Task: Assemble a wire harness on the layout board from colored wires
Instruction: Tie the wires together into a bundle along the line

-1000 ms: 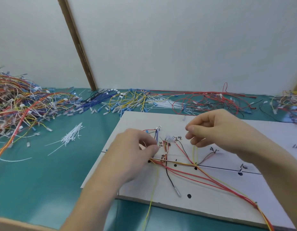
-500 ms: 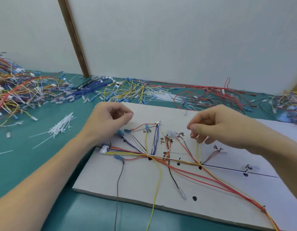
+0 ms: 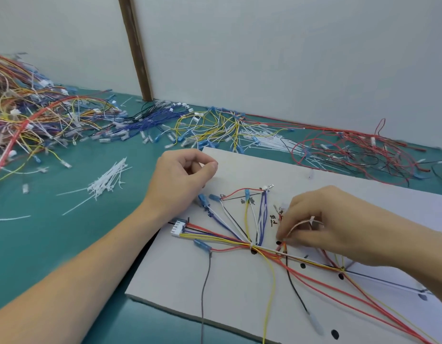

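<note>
harness (image 3: pixel 249 245) — colored wires fanned, bunched centrally

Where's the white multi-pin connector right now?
In the head view, the white multi-pin connector lies at the layout board's left edge, just right of the left forearm, below the left hand.

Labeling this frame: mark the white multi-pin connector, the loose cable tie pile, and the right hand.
white multi-pin connector (image 3: pixel 178 227), head view, housing middle.
cable tie pile (image 3: pixel 106 182), head view, bundle centre.
right hand (image 3: pixel 324 227), head view, back of hand.
</note>
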